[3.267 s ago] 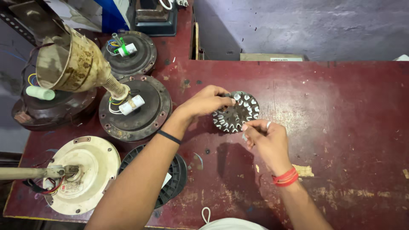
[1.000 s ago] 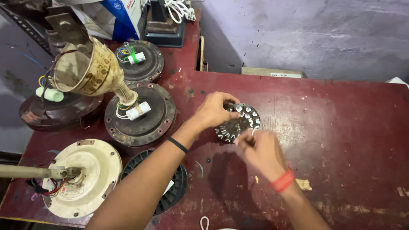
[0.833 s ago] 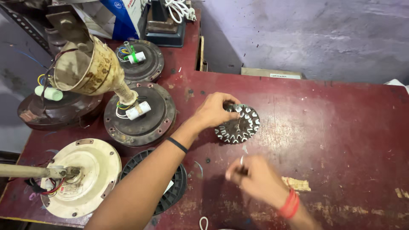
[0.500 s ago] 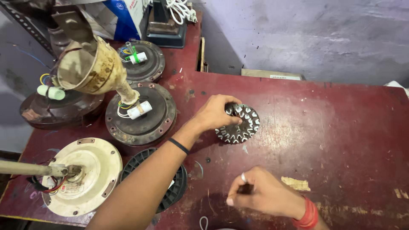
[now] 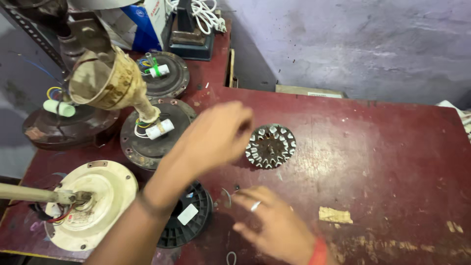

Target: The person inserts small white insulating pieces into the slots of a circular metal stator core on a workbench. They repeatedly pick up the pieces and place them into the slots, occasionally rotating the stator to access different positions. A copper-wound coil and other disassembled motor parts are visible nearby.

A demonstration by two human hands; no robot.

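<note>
- The left hand [image 5: 216, 135] hangs blurred over the red table [image 5: 392, 162], just left of the stator [image 5: 271, 145]; its fingers curl loosely and hold nothing that shows
- Whether its fingertips touch the stator cannot be told through the blur
- The stator, a round toothed metal core, lies flat on the table near the middle, apart from the other parts
- The right hand [image 5: 272, 228] lies low on the table near the front edge, fingers spread narrowly, a ring on one finger and a red band at the wrist
- Its fingertips reach toward a small dark screw [image 5: 236, 187] and a thin bent wire [image 5: 226, 195] on the table; whether they grip either cannot be told
- A black vented cover [image 5: 189, 218] lies just left of the right hand, partly under the left forearm
- A cream motor housing [image 5: 93, 203] sits at the front left corner, with a rod sticking out to the left
- Behind it stand two dark motor housings [image 5: 147, 135] with white capacitors, and a tilted brass-coloured cup [image 5: 108, 83]
- A scrap of tape [image 5: 335, 215] is stuck to the table at the right
</note>
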